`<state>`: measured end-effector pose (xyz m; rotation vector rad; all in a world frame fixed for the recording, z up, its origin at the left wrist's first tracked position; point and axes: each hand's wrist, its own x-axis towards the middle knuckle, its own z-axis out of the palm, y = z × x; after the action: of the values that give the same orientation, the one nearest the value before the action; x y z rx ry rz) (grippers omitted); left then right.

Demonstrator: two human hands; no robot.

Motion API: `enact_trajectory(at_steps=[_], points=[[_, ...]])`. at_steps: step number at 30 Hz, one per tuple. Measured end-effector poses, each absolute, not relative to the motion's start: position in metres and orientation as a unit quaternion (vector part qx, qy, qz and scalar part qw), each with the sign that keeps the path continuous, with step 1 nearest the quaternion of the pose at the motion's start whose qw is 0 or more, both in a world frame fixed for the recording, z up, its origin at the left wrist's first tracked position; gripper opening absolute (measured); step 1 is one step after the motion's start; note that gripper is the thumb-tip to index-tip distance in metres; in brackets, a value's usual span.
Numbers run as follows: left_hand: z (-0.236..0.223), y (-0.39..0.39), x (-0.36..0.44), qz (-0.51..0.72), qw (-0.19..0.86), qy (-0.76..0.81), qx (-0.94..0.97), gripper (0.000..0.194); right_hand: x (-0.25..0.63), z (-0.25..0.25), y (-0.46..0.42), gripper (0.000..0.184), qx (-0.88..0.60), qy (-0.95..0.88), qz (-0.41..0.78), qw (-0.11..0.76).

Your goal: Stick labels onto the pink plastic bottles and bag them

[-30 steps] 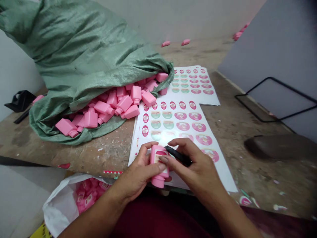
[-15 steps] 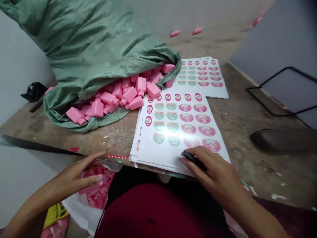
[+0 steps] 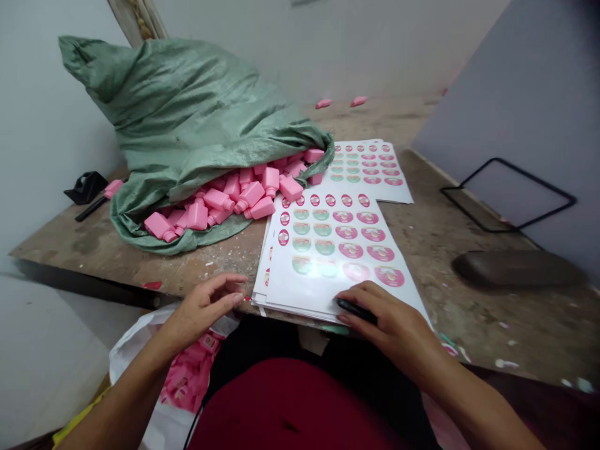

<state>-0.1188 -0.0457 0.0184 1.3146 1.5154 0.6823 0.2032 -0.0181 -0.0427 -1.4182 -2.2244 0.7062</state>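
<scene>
**Near field.** My right hand point(image 3: 391, 322) is pinching a narrow black tool point(image 3: 355, 310) between thumb and curled fingers; the exact tool type cannot be determined from this view. The tool's tip and my fingertips point(image 3: 344, 317) rest at the near edge of the lower stack of label sheets point(image 3: 337, 262). The sheets carry rows of round and oval pink and green printed labels. My left hand point(image 3: 206, 305) is empty, with fingers slightly spread and curved, and hovers at the bench edge just left of that stack. Directly below it, a white plastic bag point(image 3: 134, 356) holds pink labelled bottles point(image 3: 187, 378). A dark red garment point(image 3: 290, 406) occupies the bottom centre of the view.

**Mid field.** The lower stack lies on a worn wooden workbench point(image 3: 94, 247), overlapping a second stack of label sheets point(image 3: 370, 169). Unlabelled pink plastic bottles point(image 3: 250, 195) spill from the mouth of a green woven sack point(image 3: 187, 106), just beside both stacks.

**Far field.** Two pink bottles point(image 3: 323, 104) lie on the bench beyond the sack. A black wire frame point(image 3: 509, 194) leans at right, near a dark elongated object point(image 3: 515, 269).
</scene>
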Motion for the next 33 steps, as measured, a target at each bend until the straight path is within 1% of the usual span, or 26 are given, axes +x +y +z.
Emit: enact_trajectory(at_steps=[2,5,8,11,13,17,20,23,26,28,30,31,33], points=[[0.015,-0.045,-0.112,0.326,0.512,0.617,0.501,0.038,0.203,-0.044,-0.018,0.021,-0.517,-0.789,0.248,0.223],[0.008,-0.041,-0.099,0.392,0.592,0.576,0.405,0.040,0.202,-0.043,-0.019,0.021,-0.521,-0.784,0.247,0.229],[0.003,-0.039,-0.091,0.409,0.654,0.544,0.332,0.037,0.200,-0.037,-0.021,0.020,-0.519,-0.783,0.257,0.226],[0.004,-0.040,-0.087,0.406,0.682,0.533,0.292,0.034,0.197,-0.031,-0.021,0.018,-0.519,-0.784,0.255,0.226],[0.005,-0.040,-0.087,0.408,0.707,0.514,0.265,0.035,0.197,-0.029,-0.022,0.017,-0.516,-0.789,0.245,0.227],[0.004,-0.033,-0.087,0.442,0.766,0.433,0.176,0.040,0.196,-0.033,-0.027,0.018,-0.505,-0.806,0.195,0.237],[0.003,-0.020,-0.082,0.460,0.801,0.357,0.140,0.040,0.196,-0.045,-0.035,0.017,-0.496,-0.808,0.130,0.289],[0.005,-0.007,-0.071,0.466,0.808,0.329,0.144,0.049,0.199,-0.062,-0.038,0.016,-0.484,-0.800,0.058,0.349],[0.006,0.000,-0.058,0.462,0.789,0.369,0.164,0.060,0.213,-0.064,-0.032,0.018,-0.478,-0.794,-0.005,0.376],[0.001,0.003,-0.053,0.456,0.765,0.410,0.197,0.058,0.230,-0.048,-0.023,0.020,-0.510,-0.768,-0.030,0.386],[-0.008,0.005,-0.051,0.451,0.737,0.441,0.241,0.053,0.249,-0.017,-0.010,0.021,-0.558,-0.726,-0.051,0.398],[-0.014,0.005,-0.052,0.450,0.727,0.449,0.260,0.052,0.257,0.000,-0.004,0.023,-0.581,-0.709,-0.054,0.396],[-0.023,0.005,-0.055,0.449,0.717,0.454,0.278,0.052,0.268,0.032,0.005,0.030,-0.603,-0.708,-0.038,0.366]])
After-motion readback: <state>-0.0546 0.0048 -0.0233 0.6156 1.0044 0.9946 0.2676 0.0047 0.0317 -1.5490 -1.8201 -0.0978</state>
